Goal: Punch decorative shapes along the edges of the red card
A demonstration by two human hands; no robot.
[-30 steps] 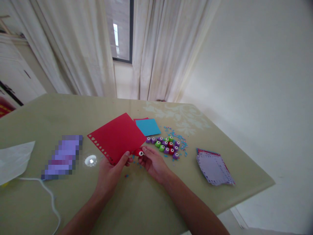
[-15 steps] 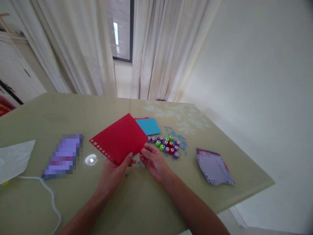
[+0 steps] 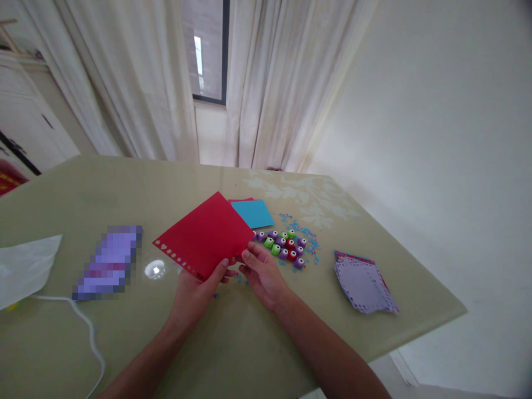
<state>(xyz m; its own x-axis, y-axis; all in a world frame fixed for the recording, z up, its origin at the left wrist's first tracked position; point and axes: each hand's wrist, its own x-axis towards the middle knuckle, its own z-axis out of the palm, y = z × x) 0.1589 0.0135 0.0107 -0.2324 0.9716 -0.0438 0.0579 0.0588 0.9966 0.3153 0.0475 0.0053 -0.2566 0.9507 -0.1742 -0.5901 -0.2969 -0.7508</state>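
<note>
- Lower left of frame: white cable [image 3: 92, 335], curving over the glossy pale-green tabletop [image 3: 233, 349].
- Lower centre: left hand [image 3: 195, 293] grasps the red square paper sheet [image 3: 208, 235] by its near edge, thumb on top. Sheet is tilted above the table; a row of punched holes runs along its left-hand edge.
- Centre: right hand [image 3: 264, 274] pinches a small red object [image 3: 238, 257] at the sheet's lower right edge; mostly hidden, shape unreadable.
- Left edge: translucent white sheet [image 3: 29, 269]. Beside it, purple oblong item [image 3: 110, 263], pixelated.
- Right: loose stack of lilac paper squares with punched borders [image 3: 361, 285], red and blue edges showing at the back.
- Right of centre, beyond right hand: cluster of purple, green and red eye-topped craft punches [image 3: 281, 243]; blue paper confetti [image 3: 310, 235] scattered alongside.
- Behind the held sheet: blue square paper [image 3: 254, 213], overlapping red paper.
- Top: cream curtains [image 3: 270, 83], dark-framed window [image 3: 208, 50] between.
</note>
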